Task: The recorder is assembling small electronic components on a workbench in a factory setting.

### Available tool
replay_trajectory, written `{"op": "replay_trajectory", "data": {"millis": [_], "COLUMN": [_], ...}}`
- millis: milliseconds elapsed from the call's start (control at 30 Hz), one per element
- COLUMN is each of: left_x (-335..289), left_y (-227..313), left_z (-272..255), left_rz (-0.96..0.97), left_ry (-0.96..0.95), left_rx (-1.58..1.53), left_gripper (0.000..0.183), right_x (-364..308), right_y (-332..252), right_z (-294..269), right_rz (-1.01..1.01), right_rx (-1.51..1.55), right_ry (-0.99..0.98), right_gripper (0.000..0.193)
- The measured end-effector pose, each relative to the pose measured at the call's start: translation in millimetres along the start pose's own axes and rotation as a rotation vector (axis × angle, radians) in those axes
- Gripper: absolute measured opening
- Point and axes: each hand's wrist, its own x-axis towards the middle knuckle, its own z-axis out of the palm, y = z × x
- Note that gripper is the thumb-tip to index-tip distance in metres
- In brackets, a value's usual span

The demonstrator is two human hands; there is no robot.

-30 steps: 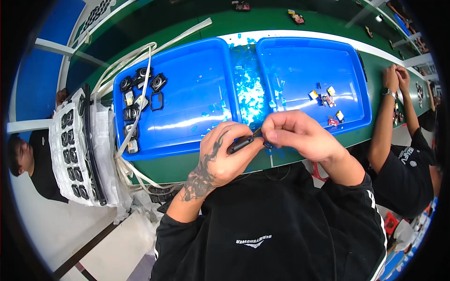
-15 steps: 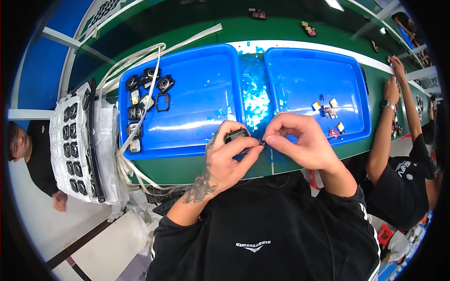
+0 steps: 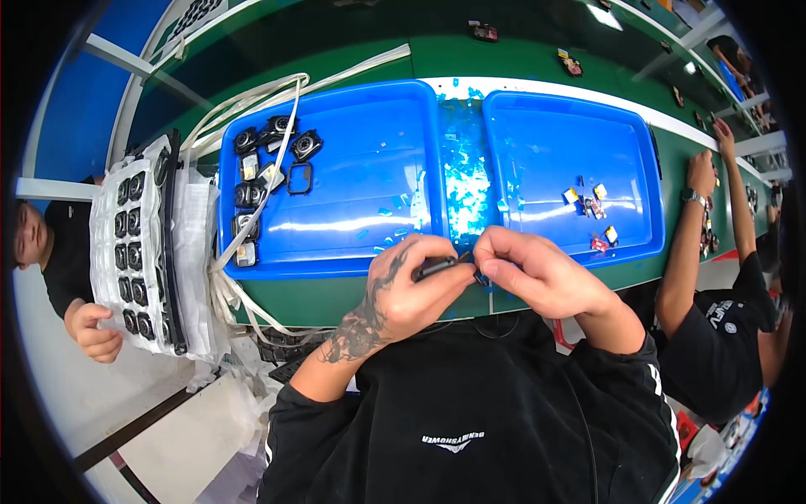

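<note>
My left hand (image 3: 407, 290) is closed around a black watch case (image 3: 434, 268), whose narrow edge faces up between the fingers. Close beside it, my right hand (image 3: 550, 275) pinches with thumb and forefinger a small dark piece (image 3: 481, 277) at the case's right end. The fingers partly hide this piece, so I cannot tell its kind or whether it is joined to the case. Both hands are above the near edge of the green table (image 3: 336, 304). Similar black watch cases (image 3: 306, 145) lie along the left side of the left blue tray (image 3: 336, 267).
The right blue tray (image 3: 579, 99) holds several small electronic parts (image 3: 593, 207). Blue film scraps (image 3: 467, 181) litter the strip between the trays. White straps (image 3: 270, 181) cross the left tray. Stacked white trays of watch cases (image 3: 134, 252) stand left, beside a person; another person's arms (image 3: 695, 214) reach in right.
My left hand has turned the watch case edge-up, and both hands are slightly lower. The person at left has raised a hand beside the white trays. Parts on the far green surface have shifted right.
</note>
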Motion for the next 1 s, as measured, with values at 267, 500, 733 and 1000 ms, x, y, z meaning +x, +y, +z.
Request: {"op": "replay_trajectory", "data": {"millis": [267, 500, 733, 1000], "left_x": [-2, -8, -10, -5], "left_y": [1, 3, 6, 7], "left_z": [0, 7, 8, 12], "left_rz": [0.127, -0.399, -0.608, -0.533], "left_ry": [0.09, 0.208, 0.25, 0.26], "left_rx": [0.037, -0.356, -0.624, -0.584], "left_gripper": [0.026, 0.011, 0.006, 0.008], "right_x": [12, 33, 30, 30], "right_y": [9, 29, 36, 40], "right_z": [7, -6, -7, -8], "right_rz": [-0.119, -0.201, -0.258, -0.264], "right_rx": [-0.158, -0.743, -0.486, -0.568], "right_ry": [0.334, 0.6, 0.62, 0.629], "right_gripper": [0.009, 0.023, 0.009, 0.011]}}
